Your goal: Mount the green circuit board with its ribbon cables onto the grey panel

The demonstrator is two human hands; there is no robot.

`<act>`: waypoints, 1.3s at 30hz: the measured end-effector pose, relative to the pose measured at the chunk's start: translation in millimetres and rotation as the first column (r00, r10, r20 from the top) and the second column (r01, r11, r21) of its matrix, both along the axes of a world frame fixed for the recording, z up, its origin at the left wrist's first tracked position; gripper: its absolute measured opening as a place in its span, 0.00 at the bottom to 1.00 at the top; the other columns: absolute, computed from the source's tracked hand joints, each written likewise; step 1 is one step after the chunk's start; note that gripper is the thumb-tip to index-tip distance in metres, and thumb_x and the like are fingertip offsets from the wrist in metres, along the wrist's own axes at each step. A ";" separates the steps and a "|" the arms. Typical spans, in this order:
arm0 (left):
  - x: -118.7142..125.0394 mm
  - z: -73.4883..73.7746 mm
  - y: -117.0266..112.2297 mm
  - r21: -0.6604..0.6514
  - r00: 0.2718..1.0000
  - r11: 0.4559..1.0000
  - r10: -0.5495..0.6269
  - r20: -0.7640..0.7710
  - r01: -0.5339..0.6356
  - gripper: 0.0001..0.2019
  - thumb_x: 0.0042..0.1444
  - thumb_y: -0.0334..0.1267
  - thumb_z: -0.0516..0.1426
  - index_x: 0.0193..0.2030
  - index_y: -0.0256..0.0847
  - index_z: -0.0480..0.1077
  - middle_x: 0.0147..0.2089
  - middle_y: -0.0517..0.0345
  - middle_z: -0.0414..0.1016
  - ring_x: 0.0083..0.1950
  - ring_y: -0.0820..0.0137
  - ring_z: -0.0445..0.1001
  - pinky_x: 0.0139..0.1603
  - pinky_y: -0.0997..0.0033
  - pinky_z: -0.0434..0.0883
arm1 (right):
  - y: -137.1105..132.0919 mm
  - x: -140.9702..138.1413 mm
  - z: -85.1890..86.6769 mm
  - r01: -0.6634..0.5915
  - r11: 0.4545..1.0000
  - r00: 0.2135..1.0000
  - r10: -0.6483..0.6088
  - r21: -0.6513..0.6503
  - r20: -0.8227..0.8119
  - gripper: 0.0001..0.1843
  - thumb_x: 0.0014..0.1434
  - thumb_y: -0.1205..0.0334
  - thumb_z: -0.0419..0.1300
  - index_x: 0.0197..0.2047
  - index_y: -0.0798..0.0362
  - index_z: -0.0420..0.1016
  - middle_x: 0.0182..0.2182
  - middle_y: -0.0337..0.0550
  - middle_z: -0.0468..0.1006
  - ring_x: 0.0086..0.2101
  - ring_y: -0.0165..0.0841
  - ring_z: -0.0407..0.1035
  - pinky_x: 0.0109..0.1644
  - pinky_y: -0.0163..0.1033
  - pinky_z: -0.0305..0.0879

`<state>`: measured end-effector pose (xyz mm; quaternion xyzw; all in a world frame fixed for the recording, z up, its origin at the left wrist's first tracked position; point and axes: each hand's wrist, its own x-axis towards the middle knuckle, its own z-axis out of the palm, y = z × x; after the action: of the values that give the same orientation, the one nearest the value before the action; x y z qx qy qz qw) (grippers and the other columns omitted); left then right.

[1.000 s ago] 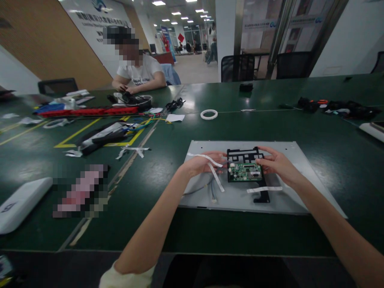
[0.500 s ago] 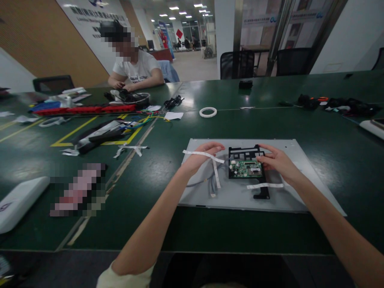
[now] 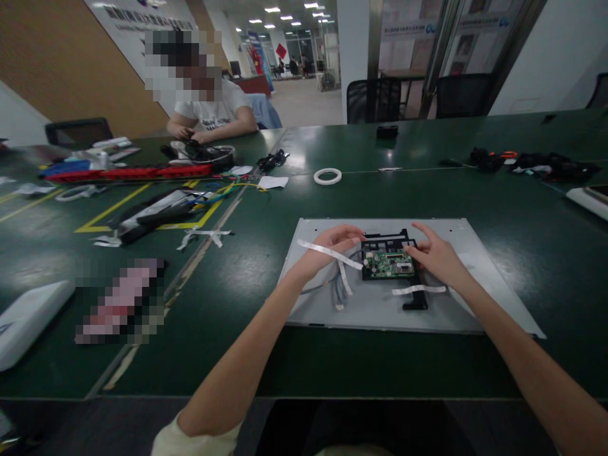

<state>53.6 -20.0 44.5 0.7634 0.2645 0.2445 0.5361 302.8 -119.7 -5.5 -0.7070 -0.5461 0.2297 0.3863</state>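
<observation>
A grey metal panel (image 3: pixel 479 297) lies flat on the green table. On it sits a black bracket (image 3: pixel 414 303) carrying a small green circuit board (image 3: pixel 387 263). My left hand (image 3: pixel 330 244) is at the board's left edge, fingers curled, with a white tape strip (image 3: pixel 327 252) across it and thin cables (image 3: pixel 338 288) below. My right hand (image 3: pixel 436 254) rests on the board's right edge, its fingers pressed against the bracket. Another white strip (image 3: pixel 418 290) lies just below that hand.
A white tape roll (image 3: pixel 327 176) lies beyond the panel. To the left are yellow floor-style markings, black tools (image 3: pixel 156 216), coloured wires and a red bar (image 3: pixel 128 173). A seated person (image 3: pixel 209 114) works at the far left. A white device (image 3: pixel 28 320) sits near left; dark items (image 3: pixel 532 163) far right.
My left hand has moved right, closer to the board's left edge, taking the tape strip along. My right hand has stayed on the board's right side.
</observation>
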 end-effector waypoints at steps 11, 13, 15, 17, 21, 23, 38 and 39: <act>4.0 4.0 -11.2 0.285 0.992 0.957 -0.014 -0.128 0.050 0.15 0.59 0.43 0.52 0.51 0.42 0.68 0.56 0.52 0.69 0.59 0.64 0.65 0.61 0.58 0.58 | -3.5 0.3 1.1 -0.078 0.997 0.903 0.067 0.007 0.424 0.25 0.59 0.53 0.52 0.58 0.52 0.64 0.25 0.39 0.71 0.26 0.34 0.66 0.32 0.39 0.61; 4.4 4.7 -14.0 0.300 0.983 0.950 -0.033 -0.179 0.086 0.16 0.60 0.44 0.52 0.53 0.44 0.67 0.57 0.53 0.68 0.60 0.64 0.63 0.65 0.55 0.53 | -3.7 -0.1 1.7 -0.087 0.996 0.884 0.077 0.000 0.460 0.24 0.59 0.53 0.52 0.57 0.53 0.65 0.25 0.40 0.71 0.27 0.35 0.65 0.31 0.40 0.60; 4.5 6.6 -16.7 0.334 0.972 0.935 -0.040 -0.230 0.117 0.17 0.60 0.46 0.51 0.55 0.47 0.65 0.60 0.55 0.66 0.63 0.64 0.61 0.68 0.51 0.43 | -3.5 -0.6 1.1 -0.095 0.995 0.867 0.086 -0.006 0.491 0.23 0.59 0.53 0.51 0.56 0.53 0.66 0.25 0.41 0.71 0.28 0.36 0.66 0.32 0.41 0.61; 4.5 9.4 -19.3 0.378 0.961 0.914 -0.044 -0.274 0.150 0.19 0.61 0.47 0.51 0.58 0.48 0.62 0.62 0.57 0.64 0.66 0.63 0.56 0.68 0.49 0.35 | -2.9 -0.6 -0.4 -0.099 0.995 0.858 0.091 -0.011 0.506 0.23 0.60 0.52 0.51 0.55 0.53 0.67 0.27 0.43 0.71 0.29 0.37 0.66 0.33 0.43 0.62; 5.5 13.1 -23.9 0.444 0.949 0.871 -0.073 -0.305 0.210 0.23 0.60 0.48 0.51 0.61 0.47 0.57 0.65 0.57 0.60 0.68 0.63 0.50 0.69 0.47 0.33 | -2.1 2.7 -1.5 -0.095 0.994 0.888 0.057 0.061 0.457 0.26 0.60 0.48 0.49 0.56 0.54 0.65 0.40 0.50 0.71 0.40 0.41 0.68 0.45 0.49 0.66; 6.6 11.8 -25.8 0.464 0.953 0.857 -0.094 -0.287 0.224 0.26 0.59 0.47 0.53 0.63 0.46 0.55 0.65 0.54 0.58 0.68 0.61 0.52 0.69 0.48 0.37 | -3.3 5.5 0.7 -0.170 0.981 0.909 0.119 0.095 0.399 0.29 0.60 0.46 0.50 0.60 0.51 0.60 0.51 0.52 0.66 0.50 0.43 0.63 0.54 0.51 0.62; 11.0 -12.0 -23.1 0.366 0.925 0.869 -0.227 -0.306 0.334 0.25 0.53 0.33 0.55 0.60 0.42 0.60 0.59 0.49 0.66 0.57 0.62 0.67 0.56 0.56 0.65 | -10.0 12.7 2.3 -0.488 0.871 0.825 0.479 -0.049 0.299 0.51 0.50 0.44 0.61 0.69 0.44 0.37 0.67 0.46 0.41 0.64 0.45 0.41 0.66 0.54 0.45; 11.1 -12.8 -22.2 0.365 0.926 0.870 -0.228 -0.301 0.333 0.25 0.53 0.33 0.55 0.60 0.43 0.60 0.59 0.49 0.66 0.57 0.63 0.67 0.56 0.56 0.65 | -9.6 12.8 2.4 -0.488 0.871 0.825 0.478 -0.046 0.300 0.51 0.50 0.44 0.61 0.69 0.44 0.37 0.67 0.46 0.42 0.64 0.45 0.41 0.65 0.54 0.45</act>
<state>64.7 -42.2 31.8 0.9134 0.1577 0.1159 0.3569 315.6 -129.3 -3.2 -0.5658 -0.7632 0.2002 0.2393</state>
